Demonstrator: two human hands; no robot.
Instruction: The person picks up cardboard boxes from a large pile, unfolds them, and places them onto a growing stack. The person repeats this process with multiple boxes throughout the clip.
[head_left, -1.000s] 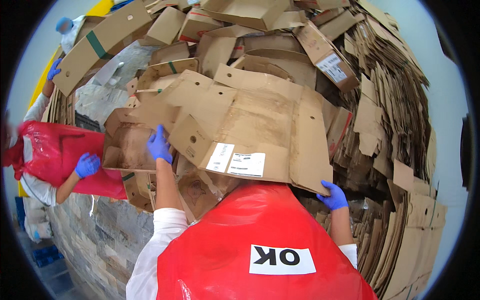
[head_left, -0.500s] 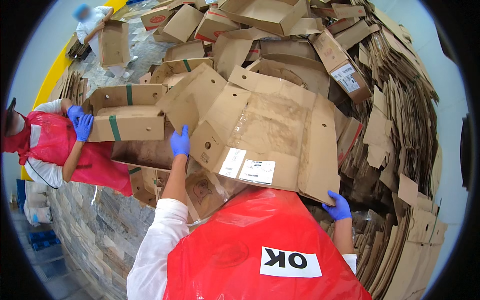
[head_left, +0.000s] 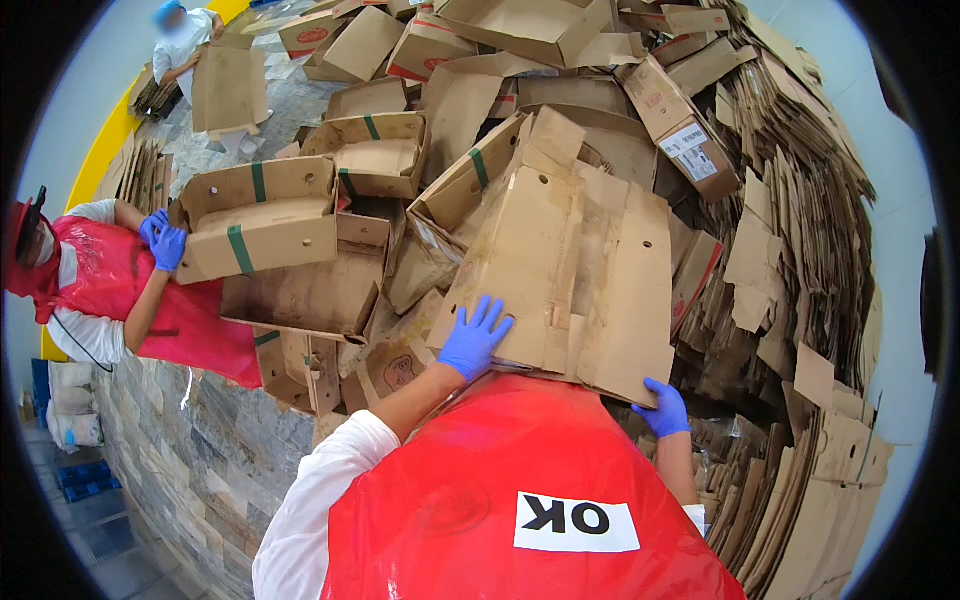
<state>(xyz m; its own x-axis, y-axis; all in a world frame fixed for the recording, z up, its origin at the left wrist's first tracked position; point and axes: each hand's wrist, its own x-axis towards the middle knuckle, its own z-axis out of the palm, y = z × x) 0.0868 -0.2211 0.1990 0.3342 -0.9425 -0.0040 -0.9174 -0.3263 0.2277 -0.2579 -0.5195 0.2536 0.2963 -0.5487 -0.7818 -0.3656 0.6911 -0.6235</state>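
In front of my red apron lies a stained brown cardboard box (head_left: 530, 270), opened out, with its left part folded over onto the middle. My left hand (head_left: 477, 338), in a blue glove, rests flat with spread fingers on the folded part near its lower left corner. At the lower right corner, my right hand (head_left: 663, 408), also gloved in blue, grips the edge of the right panel, thumb on top; the fingers underneath are partly hidden. The white labels are covered by the fold.
On the left a co-worker in a red apron (head_left: 150, 290) holds a box with green straps (head_left: 258, 250). Loose boxes (head_left: 370, 150) pile up beyond mine. Stacked flattened cardboard (head_left: 800, 240) lines the right side. Another person (head_left: 185, 45) holds a carton (head_left: 228, 90) at the far left.
The box's left part has been folded over to the right, covering the labels. My left hand has moved right and down onto it, while my right hand stays at its corner.
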